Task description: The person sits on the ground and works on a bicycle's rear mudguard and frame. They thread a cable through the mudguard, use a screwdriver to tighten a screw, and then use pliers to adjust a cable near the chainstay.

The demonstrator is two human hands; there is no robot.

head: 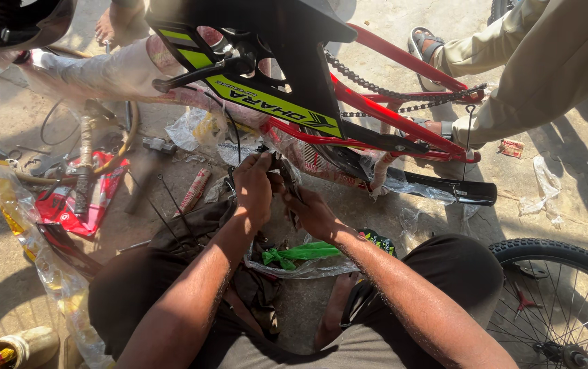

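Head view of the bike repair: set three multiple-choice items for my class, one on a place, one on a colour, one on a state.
1. Where is the loose wheel?
A. At the lower right, beside the person's knee
B. On top of the frame
C. At the upper left corner

2. What colour are the bare frame tubes?
A. Blue
B. Red
C. White

3. What are the left hand and right hand doing?
A. Resting flat on the ground
B. Held wide apart in the air
C. Working close together on a small part under the frame

Answers:
1 A, the tyre and spokes fill the lower right corner.
2 B, the tubes by the chain are red.
3 C, both hands meet just below the frame, fingers curled on something too small to identify.
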